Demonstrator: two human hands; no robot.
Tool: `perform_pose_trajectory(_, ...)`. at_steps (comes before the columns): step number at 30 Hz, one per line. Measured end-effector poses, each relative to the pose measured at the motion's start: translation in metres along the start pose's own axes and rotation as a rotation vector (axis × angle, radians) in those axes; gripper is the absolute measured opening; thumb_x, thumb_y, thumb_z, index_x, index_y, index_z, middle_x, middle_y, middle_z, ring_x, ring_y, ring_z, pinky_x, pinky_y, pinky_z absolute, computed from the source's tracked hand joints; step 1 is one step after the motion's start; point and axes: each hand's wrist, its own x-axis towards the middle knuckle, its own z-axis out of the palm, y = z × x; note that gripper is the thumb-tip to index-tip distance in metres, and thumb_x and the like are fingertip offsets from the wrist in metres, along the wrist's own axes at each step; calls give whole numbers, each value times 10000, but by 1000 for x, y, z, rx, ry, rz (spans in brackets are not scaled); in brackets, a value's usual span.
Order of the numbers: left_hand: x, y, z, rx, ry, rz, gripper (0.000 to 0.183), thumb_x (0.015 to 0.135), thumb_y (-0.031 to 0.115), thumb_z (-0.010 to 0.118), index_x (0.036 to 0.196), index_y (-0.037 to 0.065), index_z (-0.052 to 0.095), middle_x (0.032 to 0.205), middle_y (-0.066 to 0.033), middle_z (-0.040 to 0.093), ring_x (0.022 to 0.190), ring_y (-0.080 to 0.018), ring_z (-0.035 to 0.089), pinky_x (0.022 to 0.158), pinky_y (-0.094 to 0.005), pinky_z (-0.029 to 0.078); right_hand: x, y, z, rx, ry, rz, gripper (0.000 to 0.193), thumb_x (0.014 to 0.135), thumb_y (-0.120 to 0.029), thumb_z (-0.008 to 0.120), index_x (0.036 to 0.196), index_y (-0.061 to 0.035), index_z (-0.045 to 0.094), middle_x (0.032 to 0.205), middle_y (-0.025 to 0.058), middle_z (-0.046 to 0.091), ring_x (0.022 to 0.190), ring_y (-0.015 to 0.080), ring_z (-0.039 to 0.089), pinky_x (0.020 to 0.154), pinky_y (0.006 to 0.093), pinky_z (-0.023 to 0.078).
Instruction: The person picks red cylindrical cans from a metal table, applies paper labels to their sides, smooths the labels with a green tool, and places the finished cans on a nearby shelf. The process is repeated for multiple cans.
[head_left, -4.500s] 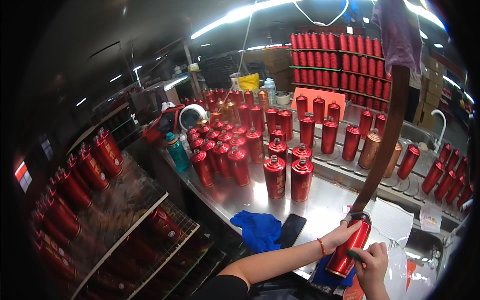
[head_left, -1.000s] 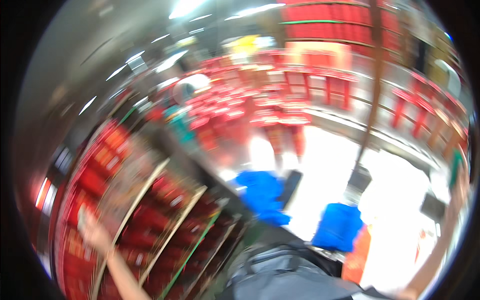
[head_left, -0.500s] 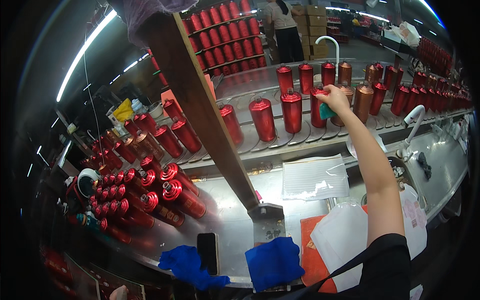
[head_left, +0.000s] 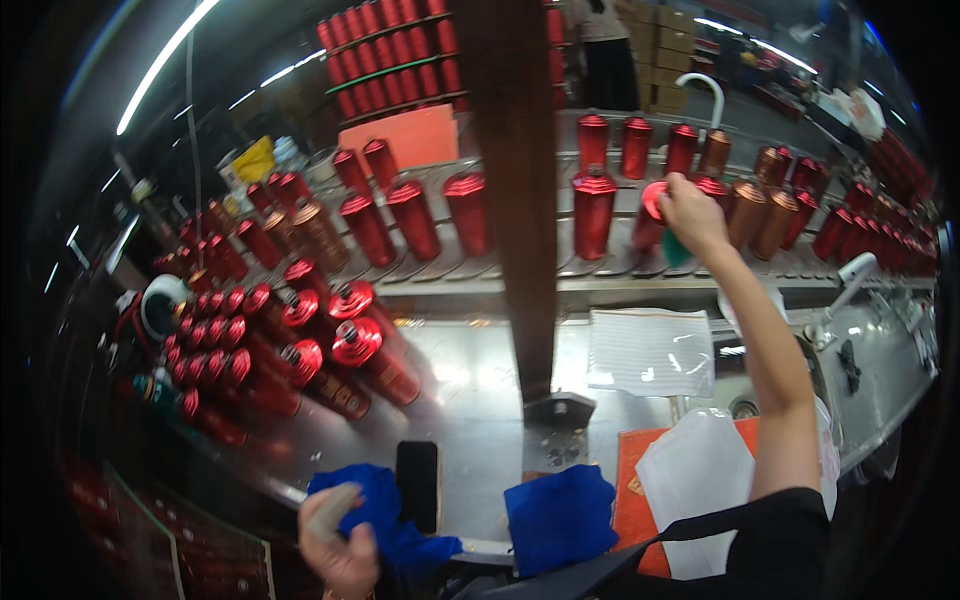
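My right hand (head_left: 695, 213) reaches across the bench to the conveyor and grips a shiny red bottle (head_left: 649, 217) near its top. The bottle leans, its top turned toward me. A green cloth or pad (head_left: 676, 250) hangs beneath the same hand, against the bottle. At the lower left, my left hand (head_left: 340, 548) is raised beside a crumpled blue cloth (head_left: 370, 500), blurred by motion. Its thumb stands apart from the fingers, which look pale grey, perhaps covered. I see nothing else in it.
Red and copper bottles stand along the conveyor; more red bottles (head_left: 375, 360) crowd the bench's left. A brown post (head_left: 520, 200) rises in front. A phone (head_left: 418, 485), a folded blue cloth (head_left: 560, 520), white sheets (head_left: 695, 465) and a sink with a tap (head_left: 845, 285) are nearby.
The view has swung left. My right hand has tilted the red bottle toward me. My left hand has risen from the lower edge to beside the blue cloth.
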Motion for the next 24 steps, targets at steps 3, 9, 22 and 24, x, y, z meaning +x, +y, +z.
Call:
perform_pose_trajectory(3,43,14,56,-165,-299,51,525,861,216,735,1295,-43,594,1319,-178,552,1213,-305,554,1043,-382,444,-60,-64,-107,246,68,-220,211,962,-232,612,1083,-60,608,1000,184,674,885,400,675,762,469,529)
perform_pose_trajectory(9,80,73,165,-792,-702,141,941,884,468,750,1531,-16,267,1455,-153,444,1336,-227,471,1116,-365,384,-119,-129,-253,605,-491,-176,95,905,-91,566,944,-7,591,825,43,580,714,82,532,659,233,427)
perform_pose_trajectory(22,15,40,180,-1071,-758,-744,931,919,491,719,1506,-51,242,1403,-187,475,1268,-209,531,985,-336,510,-256,-119,-138,1139,-1026,468,383,1044,-171,533,1399,-26,522,927,65,704,648,47,521,603,204,444)
perform_pose_trajectory(24,12,33,197,-1025,-624,-626,953,919,472,725,1517,-65,213,1434,-193,443,1302,-221,502,1024,-336,484,-269,-132,-125,1092,-1020,454,430,1043,-168,551,1437,-15,475,959,37,650,664,59,536,614,214,455)
